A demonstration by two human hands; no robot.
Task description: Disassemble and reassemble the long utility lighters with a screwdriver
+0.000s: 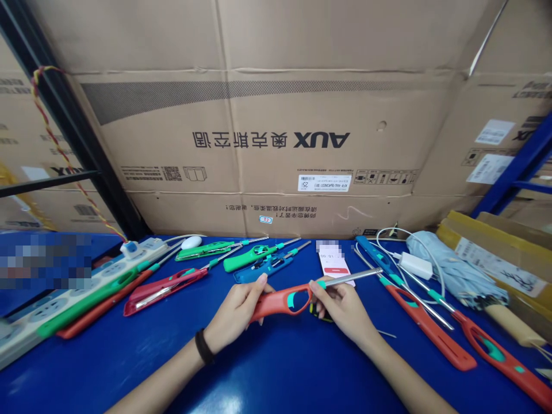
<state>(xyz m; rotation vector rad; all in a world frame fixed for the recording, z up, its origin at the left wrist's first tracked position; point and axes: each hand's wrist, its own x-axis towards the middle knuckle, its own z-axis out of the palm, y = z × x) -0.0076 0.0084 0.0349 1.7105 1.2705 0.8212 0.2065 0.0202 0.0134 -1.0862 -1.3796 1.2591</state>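
Both my hands hold one long red utility lighter (pixel 282 301) with teal trim and a metal nozzle, level above the blue table (pixel 276 368). My left hand (pixel 235 313) is closed round its red handle end. My right hand (pixel 342 305) pinches it near the trigger loop, where the metal tube begins; the tube points right, over a phone (pixel 334 265). A small dark object lies under my right hand, mostly hidden. A black band sits on my left wrist.
Green, red and blue lighters (pixel 252 257) lie at the left and centre back, beside a white power strip (pixel 69 299). More red lighters (pixel 431 330) lie at the right, with a white charger (pixel 416 265), a folded umbrella (pixel 457 276) and cardboard boxes (pixel 267 115) behind.
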